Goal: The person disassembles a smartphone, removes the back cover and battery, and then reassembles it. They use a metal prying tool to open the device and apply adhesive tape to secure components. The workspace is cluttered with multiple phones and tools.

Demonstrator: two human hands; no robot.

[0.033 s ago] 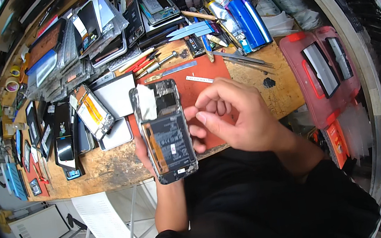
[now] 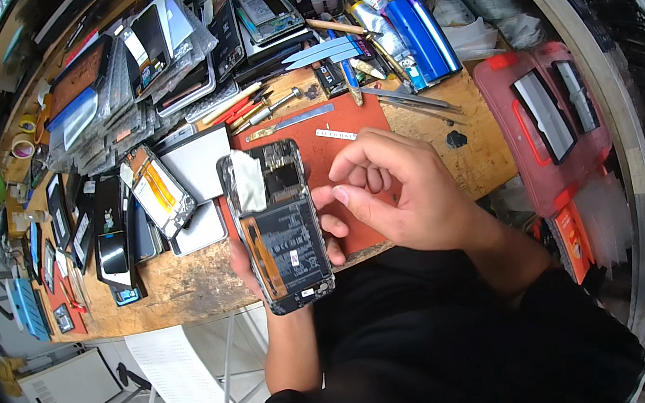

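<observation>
The left hand (image 2: 243,268) holds an opened phone (image 2: 292,243) over the near edge of the bench (image 2: 178,294), thumb along its left side, fingers (image 2: 334,226) clamped around its right. Just right of it, the right hand (image 2: 415,194) curls, thumb and forefinger tips close; whether they meet or pinch something I cannot tell. A red mat (image 2: 368,115) lies beyond.

Your right hand (image 2: 422,197) has room over the table (image 2: 488,164) right of centre; stacked devices (image 2: 140,66) block the upper left.
</observation>
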